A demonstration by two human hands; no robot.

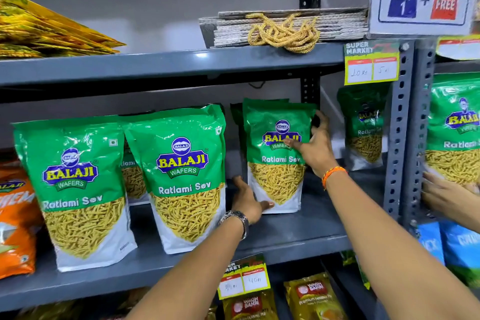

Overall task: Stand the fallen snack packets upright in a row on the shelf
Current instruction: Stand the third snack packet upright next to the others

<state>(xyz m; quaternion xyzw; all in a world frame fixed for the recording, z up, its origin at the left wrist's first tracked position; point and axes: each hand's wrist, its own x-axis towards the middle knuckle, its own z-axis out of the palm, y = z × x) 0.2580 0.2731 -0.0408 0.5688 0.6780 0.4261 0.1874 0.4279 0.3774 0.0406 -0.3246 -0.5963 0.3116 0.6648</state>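
Green Balaji Ratlami Sev packets stand on the grey middle shelf (285, 231). One upright packet (275, 176) sits mid-shelf between my hands. My left hand (246, 202) grips its lower left corner, thumb on the front. My right hand (315, 148) holds its upper right side, fingers curled round the edge. Two larger-looking packets stand upright to the left, one (75, 197) and another (187, 184), with a further packet (132, 179) partly hidden behind them. Another packet (366, 130) stands at the back right.
A perforated steel upright (400, 138) bounds the shelf on the right. Beyond it another person's hand (446, 195) touches a green packet (454, 138). An orange packet (15, 215) stands far left. Folded paper bags (285, 26) lie on the shelf above. Price tags hang on the shelf edges.
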